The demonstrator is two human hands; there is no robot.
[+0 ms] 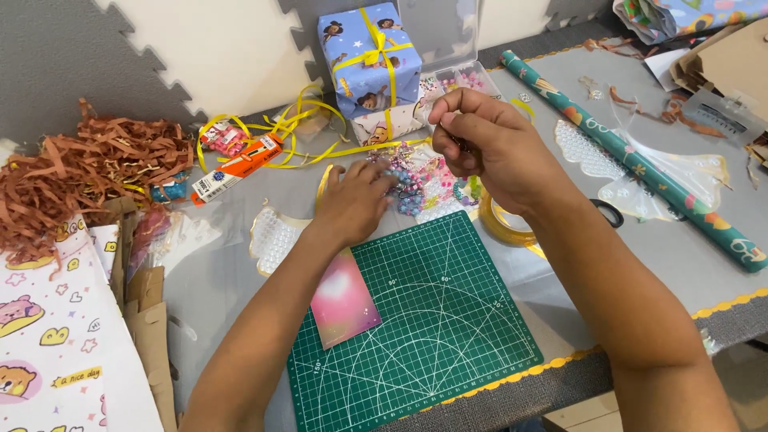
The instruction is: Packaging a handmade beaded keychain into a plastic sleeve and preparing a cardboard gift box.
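My left hand [356, 200] rests palm down on the table, its fingertips touching a pile of small colourful beads [416, 178] just beyond the green cutting mat [424, 320]. My right hand [484, 144] hovers above the beads with its fingers pinched together, apparently on a small bead that I can barely make out. A pink card [344, 302] lies on the mat's left edge under my left forearm.
A blue gift box with yellow ribbon [370, 58] stands behind the beads beside a clear plastic bead case [448, 32]. Brown paper shreds [80, 172] lie far left, an orange cutter [236, 168] nearby, a teal wrapping roll [640, 160] at right, tape roll [506, 224].
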